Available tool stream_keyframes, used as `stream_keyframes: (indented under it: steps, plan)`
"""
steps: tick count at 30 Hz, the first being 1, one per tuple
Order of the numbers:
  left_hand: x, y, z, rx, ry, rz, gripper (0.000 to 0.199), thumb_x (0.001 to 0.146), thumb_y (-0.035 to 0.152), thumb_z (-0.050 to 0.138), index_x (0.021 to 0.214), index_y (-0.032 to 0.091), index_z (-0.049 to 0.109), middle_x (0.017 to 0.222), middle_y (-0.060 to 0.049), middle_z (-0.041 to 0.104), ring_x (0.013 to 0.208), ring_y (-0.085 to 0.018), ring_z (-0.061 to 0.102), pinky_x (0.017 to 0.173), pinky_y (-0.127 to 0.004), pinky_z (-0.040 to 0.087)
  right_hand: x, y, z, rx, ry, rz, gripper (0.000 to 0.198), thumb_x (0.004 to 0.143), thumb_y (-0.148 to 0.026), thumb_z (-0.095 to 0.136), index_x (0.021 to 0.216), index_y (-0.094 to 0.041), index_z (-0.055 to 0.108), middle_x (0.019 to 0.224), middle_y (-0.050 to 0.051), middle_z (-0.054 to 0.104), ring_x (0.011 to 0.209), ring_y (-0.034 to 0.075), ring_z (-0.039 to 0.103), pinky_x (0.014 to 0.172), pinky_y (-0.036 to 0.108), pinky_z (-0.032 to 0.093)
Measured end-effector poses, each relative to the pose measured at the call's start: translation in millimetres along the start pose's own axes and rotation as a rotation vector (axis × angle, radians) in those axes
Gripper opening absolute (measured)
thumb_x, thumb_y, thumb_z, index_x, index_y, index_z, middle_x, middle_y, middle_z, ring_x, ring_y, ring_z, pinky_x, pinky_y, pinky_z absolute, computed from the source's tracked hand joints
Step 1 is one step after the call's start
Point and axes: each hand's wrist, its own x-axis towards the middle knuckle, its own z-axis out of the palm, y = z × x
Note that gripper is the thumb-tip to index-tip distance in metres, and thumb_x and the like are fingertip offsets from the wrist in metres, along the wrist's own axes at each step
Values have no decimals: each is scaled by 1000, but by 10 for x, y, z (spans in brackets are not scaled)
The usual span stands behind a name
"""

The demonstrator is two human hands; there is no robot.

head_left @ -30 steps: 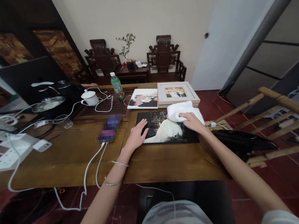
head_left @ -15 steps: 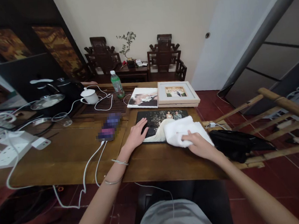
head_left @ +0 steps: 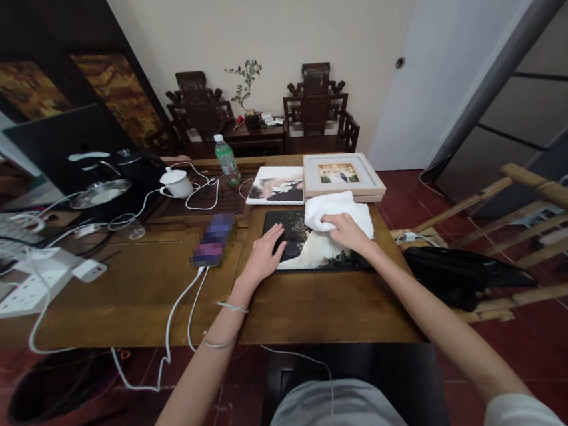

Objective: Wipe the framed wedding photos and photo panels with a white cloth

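A dark wedding photo panel (head_left: 313,254) lies flat on the wooden table (head_left: 303,305) in front of me. My left hand (head_left: 266,251) rests on its left edge, fingers stretched out and holding nothing. In my right hand (head_left: 349,232) is a folded white towel (head_left: 336,209), pressed on the panel's upper right part and hiding the couple in the picture. Just behind the panel are a white-edged photo print (head_left: 276,185) and a light wooden picture frame (head_left: 343,174) with a small photo in it.
On the left lie a phone (head_left: 211,243) with a white charging cable, a clear cup (head_left: 128,226) and a power strip (head_left: 32,284). Farther back stand a lidded white mug (head_left: 177,183), a green bottle (head_left: 227,161) and a black pot (head_left: 104,200). A bamboo rack (head_left: 532,182) holds a black bag (head_left: 450,274).
My right hand has moved the towel up and to the left across the panel, uncovering its lower right part. My left hand stays on the left edge. The view has shifted slightly.
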Motion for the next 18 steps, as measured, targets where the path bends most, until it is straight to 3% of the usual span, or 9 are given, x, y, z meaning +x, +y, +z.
stream_keyframes:
  steps: [3, 5, 7, 9, 13, 15, 18]
  plan:
    - [0, -5, 12, -2, 8, 3, 40, 93, 31, 43, 130, 17, 52, 142, -12, 47, 134, -24, 40, 110, -47, 34, -410, -193, 60, -7, -30, -39, 51, 59, 1, 36, 96, -19, 65, 100, 6, 72, 100, 25, 63, 105, 44, 28]
    - [0, -9, 20, 3, 12, 9, 40, 93, 30, 42, 130, 16, 51, 142, -12, 47, 135, -24, 39, 110, -47, 34, -704, -344, 75, 7, -75, -72, 55, 57, 3, 34, 98, -20, 63, 110, 7, 69, 119, 26, 54, 109, 51, 19]
    - [1, -10, 25, 12, 13, 13, 40, 93, 30, 42, 130, 15, 52, 142, -13, 47, 135, -23, 39, 110, -47, 34, -938, -486, 65, 31, -142, -93, 55, 56, 4, 33, 97, -20, 61, 113, 7, 67, 129, 25, 45, 110, 52, 17]
    - [1, -10, 26, 14, 11, 14, 40, 94, 29, 42, 130, 15, 51, 142, -13, 47, 135, -23, 39, 110, -47, 34, -1061, -587, 33, 47, -192, -98, 53, 56, 4, 33, 94, -20, 61, 110, 7, 68, 129, 24, 45, 110, 51, 18]
    - [0, -15, 24, 10, 8, 10, 41, 94, 30, 42, 130, 15, 51, 142, -12, 46, 136, -23, 38, 110, -45, 34, -898, -592, -47, 68, -197, -84, 49, 57, 3, 34, 87, -20, 64, 89, 3, 71, 98, 22, 64, 103, 41, 31]
    - [0, -18, 23, 8, 4, 8, 41, 94, 31, 42, 130, 15, 51, 142, -12, 46, 136, -22, 37, 110, -45, 33, -651, -500, -65, 91, -178, -64, 47, 58, 2, 35, 86, -19, 67, 83, 3, 71, 84, 20, 65, 90, 31, 40]
    - [1, -19, 18, 10, -7, -3, 41, 94, 31, 42, 131, 16, 50, 142, -12, 46, 136, -23, 38, 110, -46, 33, -200, -321, -46, 107, -122, -30, 48, 59, 1, 37, 90, -17, 70, 89, 5, 72, 83, 20, 63, 77, 24, 43]
